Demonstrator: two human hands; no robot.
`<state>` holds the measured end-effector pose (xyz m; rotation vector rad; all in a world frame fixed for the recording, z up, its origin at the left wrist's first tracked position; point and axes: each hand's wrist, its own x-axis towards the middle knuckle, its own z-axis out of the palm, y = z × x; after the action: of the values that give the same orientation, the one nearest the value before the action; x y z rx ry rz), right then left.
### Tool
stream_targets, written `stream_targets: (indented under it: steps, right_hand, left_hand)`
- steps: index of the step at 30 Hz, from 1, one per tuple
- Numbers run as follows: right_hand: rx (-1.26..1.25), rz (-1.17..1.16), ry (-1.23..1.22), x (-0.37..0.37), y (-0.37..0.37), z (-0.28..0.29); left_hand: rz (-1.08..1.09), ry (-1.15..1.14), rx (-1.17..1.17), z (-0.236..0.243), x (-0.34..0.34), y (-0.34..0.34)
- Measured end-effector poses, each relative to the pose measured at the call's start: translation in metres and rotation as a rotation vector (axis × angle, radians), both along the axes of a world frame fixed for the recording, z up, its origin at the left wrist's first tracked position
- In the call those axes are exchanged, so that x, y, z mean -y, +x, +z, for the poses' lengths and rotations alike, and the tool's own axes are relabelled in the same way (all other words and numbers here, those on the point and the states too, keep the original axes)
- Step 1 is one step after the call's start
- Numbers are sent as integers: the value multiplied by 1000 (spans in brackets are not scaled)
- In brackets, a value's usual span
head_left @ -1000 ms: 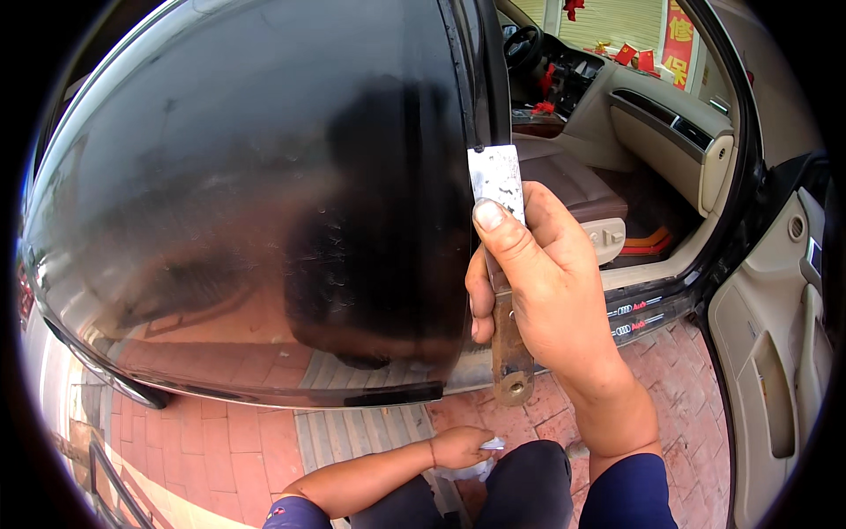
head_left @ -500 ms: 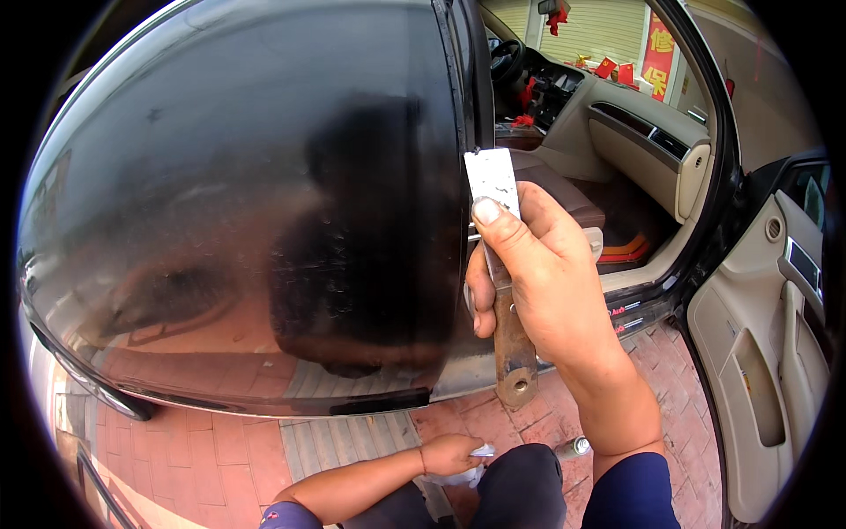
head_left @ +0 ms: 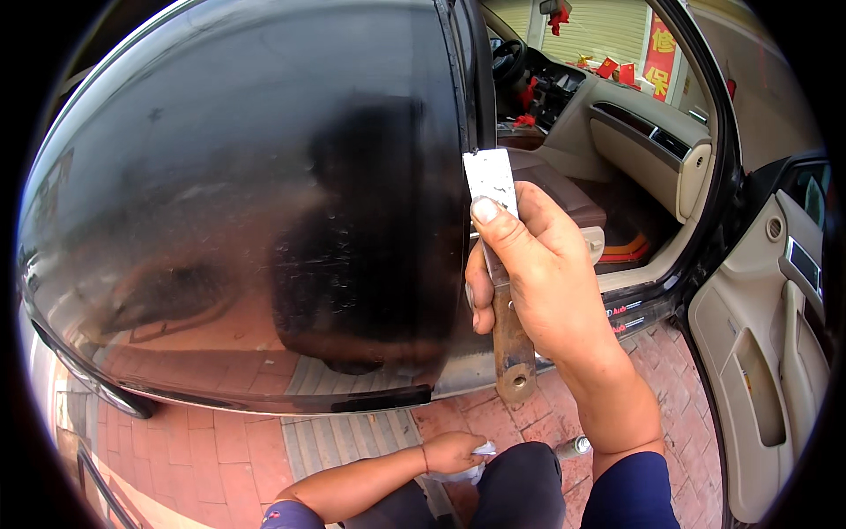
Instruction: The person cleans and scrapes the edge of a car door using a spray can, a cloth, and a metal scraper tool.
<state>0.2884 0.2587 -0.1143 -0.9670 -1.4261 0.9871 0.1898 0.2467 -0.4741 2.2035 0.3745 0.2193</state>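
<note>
My right hand is closed around a scraper with a worn wooden handle, held upright with the blade up. The thumb presses on its pale, dark-flecked blade. That blade is at the rear edge of a black car door, beside the open front doorway; whether it touches the edge I cannot tell. Scratches and light marks show on the glossy door panel. Low down, by my knees, my left hand is closed on a crumpled white cloth or paper, partly hidden by my leg.
A beige-trimmed front door stands swung open at the right. Through the doorway are a brown seat and the dashboard. A small can or bottle stands on the red paving beside my right knee.
Almost nothing differs. My right hand and the scraper have shifted very slightly, and the scraper stays at the door edge. My left hand keeps its place.
</note>
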Motion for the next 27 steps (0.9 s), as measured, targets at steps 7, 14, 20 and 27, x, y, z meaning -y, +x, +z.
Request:
stream_targets:
  steps: [7, 14, 20, 27]
  right_hand:
    - [-10, 19, 7, 0, 3, 1]
    - [-12, 3, 16, 0, 0, 3]
    - [-24, 14, 18, -1, 1, 2]
    - [-12, 18, -3, 1, 0, 1]
  left_hand:
    - [-10, -17, -15, 3, 3, 1]
    - [7, -17, 6, -7, 3, 4]
    - [12, 9, 6, -13, 0, 6]
    - [16, -5, -21, -5, 3, 2]
